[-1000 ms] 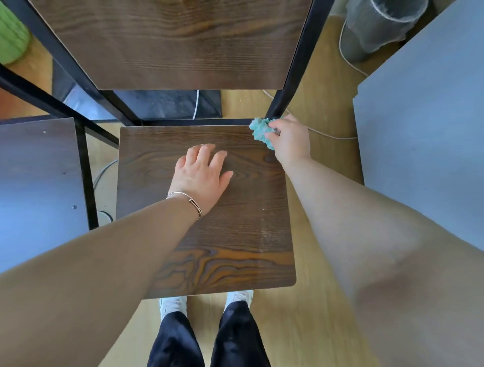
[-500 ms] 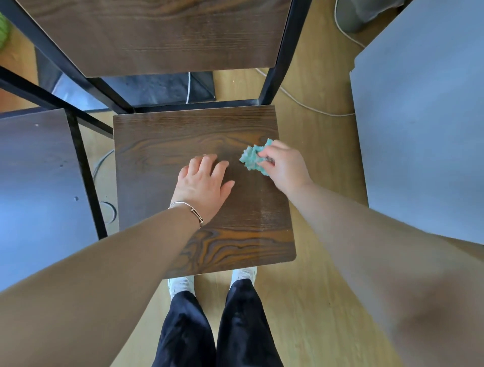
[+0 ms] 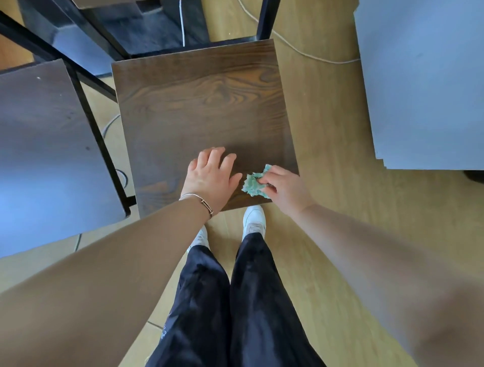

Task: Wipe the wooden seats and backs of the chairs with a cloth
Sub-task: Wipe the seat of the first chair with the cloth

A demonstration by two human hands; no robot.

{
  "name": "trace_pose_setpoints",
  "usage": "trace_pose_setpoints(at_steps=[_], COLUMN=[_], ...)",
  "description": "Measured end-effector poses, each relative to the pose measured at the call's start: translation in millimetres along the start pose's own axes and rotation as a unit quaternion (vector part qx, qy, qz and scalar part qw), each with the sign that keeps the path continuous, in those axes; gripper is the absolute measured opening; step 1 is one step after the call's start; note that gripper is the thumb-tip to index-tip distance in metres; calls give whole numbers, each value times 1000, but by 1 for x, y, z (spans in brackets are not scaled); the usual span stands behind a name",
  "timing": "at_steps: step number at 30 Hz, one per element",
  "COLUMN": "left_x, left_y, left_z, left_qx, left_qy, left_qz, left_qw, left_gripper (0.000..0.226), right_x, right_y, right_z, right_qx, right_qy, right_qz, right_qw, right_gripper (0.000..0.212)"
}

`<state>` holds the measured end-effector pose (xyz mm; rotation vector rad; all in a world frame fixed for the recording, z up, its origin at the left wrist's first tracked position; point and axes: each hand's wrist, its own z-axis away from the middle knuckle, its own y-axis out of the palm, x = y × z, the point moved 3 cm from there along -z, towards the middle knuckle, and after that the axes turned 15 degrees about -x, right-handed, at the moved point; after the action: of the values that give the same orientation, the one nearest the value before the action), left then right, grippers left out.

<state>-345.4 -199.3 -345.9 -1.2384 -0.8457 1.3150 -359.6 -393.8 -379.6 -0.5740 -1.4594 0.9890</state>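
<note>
A dark wooden chair seat [image 3: 193, 104] with a black metal frame fills the middle of the head view. My left hand [image 3: 209, 178] lies flat on the seat's front part, fingers spread, holding nothing. My right hand [image 3: 284, 190] grips a crumpled teal cloth [image 3: 253, 184] pressed onto the seat at its front right corner. Only the bottom edge of the chair back [image 3: 104, 3] shows at the top of the frame.
A second dark seat [image 3: 47, 146] stands close at the left. A grey-blue tabletop [image 3: 424, 86] is at the right. A thin white cable [image 3: 309, 55] runs over the wooden floor behind the chair. My white shoes [image 3: 254, 218] touch the seat's front edge.
My right hand has dragged the cloth from the seat's back right corner down its right side to the front right corner. The left hand stayed flat on the seat.
</note>
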Motion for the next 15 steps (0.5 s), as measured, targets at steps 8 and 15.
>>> trace_pose_setpoints(at_steps=[8,15], left_x=[-5,11], left_y=[8,-4], left_z=[26,9], left_qx=[-5,-56], left_qy=[10,27], left_qz=[3,6], left_qw=[1000,998], left_gripper=[51,51], right_x=[14,4], right_y=[6,-20], right_z=[46,1], right_qx=[80,-55], right_qy=[19,105], right_qz=[15,-51], right_qw=[996,992], right_gripper=[23,15])
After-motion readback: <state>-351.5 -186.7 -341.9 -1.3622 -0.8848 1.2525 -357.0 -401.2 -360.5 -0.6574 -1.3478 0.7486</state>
